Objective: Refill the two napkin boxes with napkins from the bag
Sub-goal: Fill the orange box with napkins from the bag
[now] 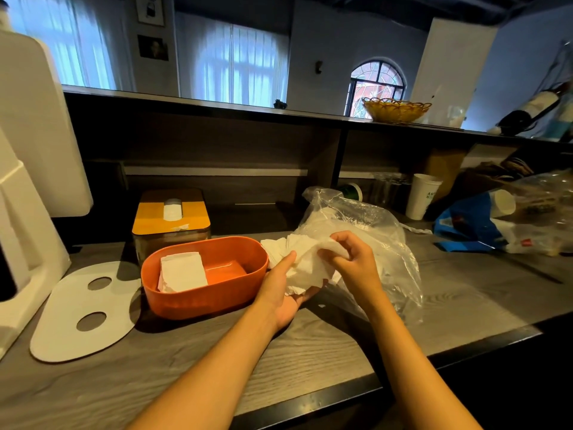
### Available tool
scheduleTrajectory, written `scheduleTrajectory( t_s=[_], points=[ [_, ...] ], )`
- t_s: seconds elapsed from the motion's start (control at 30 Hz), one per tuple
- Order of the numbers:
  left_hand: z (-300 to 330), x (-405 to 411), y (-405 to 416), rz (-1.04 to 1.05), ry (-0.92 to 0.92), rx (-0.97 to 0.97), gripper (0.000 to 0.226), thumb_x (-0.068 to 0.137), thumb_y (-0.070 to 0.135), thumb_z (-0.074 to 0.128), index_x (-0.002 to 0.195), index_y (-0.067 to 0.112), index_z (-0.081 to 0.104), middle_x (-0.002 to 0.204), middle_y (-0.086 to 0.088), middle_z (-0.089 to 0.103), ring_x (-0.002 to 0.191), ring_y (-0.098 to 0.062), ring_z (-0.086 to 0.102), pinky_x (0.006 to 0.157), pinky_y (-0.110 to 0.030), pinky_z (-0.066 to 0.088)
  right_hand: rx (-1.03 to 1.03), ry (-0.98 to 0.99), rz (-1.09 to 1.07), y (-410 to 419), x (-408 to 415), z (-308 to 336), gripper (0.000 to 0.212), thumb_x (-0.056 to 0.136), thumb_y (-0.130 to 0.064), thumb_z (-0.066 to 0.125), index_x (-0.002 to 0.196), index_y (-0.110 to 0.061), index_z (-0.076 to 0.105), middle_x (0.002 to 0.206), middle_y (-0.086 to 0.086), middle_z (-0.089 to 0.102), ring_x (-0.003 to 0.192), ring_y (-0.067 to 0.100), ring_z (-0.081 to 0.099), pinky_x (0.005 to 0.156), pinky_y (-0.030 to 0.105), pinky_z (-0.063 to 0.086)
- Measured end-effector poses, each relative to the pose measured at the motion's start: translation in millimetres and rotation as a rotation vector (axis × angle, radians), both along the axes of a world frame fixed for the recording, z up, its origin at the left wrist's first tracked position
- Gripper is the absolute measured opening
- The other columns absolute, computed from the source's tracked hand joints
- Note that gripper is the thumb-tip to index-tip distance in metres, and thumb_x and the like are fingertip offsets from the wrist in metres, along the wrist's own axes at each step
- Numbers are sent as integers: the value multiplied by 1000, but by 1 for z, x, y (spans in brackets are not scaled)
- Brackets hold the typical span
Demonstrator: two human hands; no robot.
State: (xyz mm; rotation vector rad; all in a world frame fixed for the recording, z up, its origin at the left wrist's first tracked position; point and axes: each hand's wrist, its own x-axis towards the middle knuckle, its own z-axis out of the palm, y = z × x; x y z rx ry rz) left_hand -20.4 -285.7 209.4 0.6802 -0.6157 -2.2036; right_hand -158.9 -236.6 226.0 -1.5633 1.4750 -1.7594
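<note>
Lowest in the frame, two bare forearms reach up from the bottom edge over the grey wood counter (325,346). Just above centre, the left hand (283,293) lies palm up under a wad of white napkins (305,265), its thumb pressed along the wad's left side, so it cradles and grips the bundle from below. The right hand (352,259) comes down onto the top of the same wad with fingers curled, pinching the upper sheets.

The wad sits at the mouth of the clear plastic bag (366,231), right of centre; how many napkins remain inside is hard to judge through the crinkled film.

Left of the hands, touching distance from the wad, stands the open orange box (217,290), with a small stack of napkins (183,271) lying against its left end and bare floor at its right. Further left, in the lower left of the frame, a flat white lid (83,311) with two oval holes lies on the counter.

Behind the orange box, the yellow-lidded box (172,217) has its lid on, a napkin showing in the slot.

The main risk is the loose, crumpled wad: pulled out too fast, sheets may snag the film, drag the bag along, or spill onto the counter. Stuffed in unfolded, it may bulge above the rim and stop the lid seating.
</note>
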Motion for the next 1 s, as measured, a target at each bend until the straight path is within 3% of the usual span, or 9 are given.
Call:
scheduleTrajectory(
  t_s=[0.1,0.17,0.33,0.4,0.53,0.6,0.73,0.9,1.0],
  points=[
    [0,-1,0,12,17,1,38,95,28,63,129,15,54,125,-22,59,110,-39,62,78,-49,58,-69,-164,-6,0,-1,3,15,83,-7,71,95,-15,68,93,-3,67,89,16,62,69,24,53],
    [-1,-1,0,-9,26,-12,37,96,33,59,129,16,57,121,-20,64,105,-35,63,84,-49,57,-92,-347,-14,1,-4,4,26,78,-23,73,102,-18,66,100,4,66,91,20,65,66,27,56],
    [-1,0,-2,-57,15,-77,35,97,47,50,118,22,63,108,-13,74,102,-33,67,86,-46,53,-131,-737,184,7,-14,11,48,82,-23,67,128,-16,57,95,2,67,81,16,68,67,34,60],
    [-2,0,0,-101,16,-110,40,97,51,47,121,23,62,111,-13,73,103,-33,67,83,-46,54,-47,-644,160,6,-10,12,45,82,-15,67,126,-16,59,97,3,70,82,18,69,65,33,60],
    [-2,0,2,-223,28,-151,51,92,53,51,132,21,57,122,-17,68,112,-37,65,94,-57,51,140,-192,-117,-4,-4,1,42,90,-11,67,130,-17,56,114,-5,62,98,15,64,60,17,54],
    [-3,-1,3,-221,0,-166,50,87,41,61,131,19,57,120,-15,70,111,-36,66,92,-55,52,159,-192,-129,-7,-8,-3,39,91,-19,67,128,-23,56,124,-2,59,107,14,60,67,21,55],
    [-7,-3,1,-127,-68,-185,41,92,12,61,133,16,57,117,-13,71,109,-32,68,81,-45,56,220,-205,-92,-10,-13,-8,49,85,-24,74,130,-30,54,139,-4,48,129,18,44,102,43,49],
    [-7,-3,1,-61,-107,-221,42,88,2,64,128,12,59,113,-13,72,108,-32,67,89,-47,54,172,-243,-119,-12,-16,-10,47,79,-10,78,115,-37,63,133,-4,56,125,21,51,98,44,52],
    [-4,-1,5,-138,-27,-224,50,77,16,71,126,19,59,117,-13,71,111,-33,65,90,-50,54,90,-353,-96,-10,-16,-6,42,82,-5,74,119,-22,65,119,7,67,109,28,65,91,52,55]
  ],
)
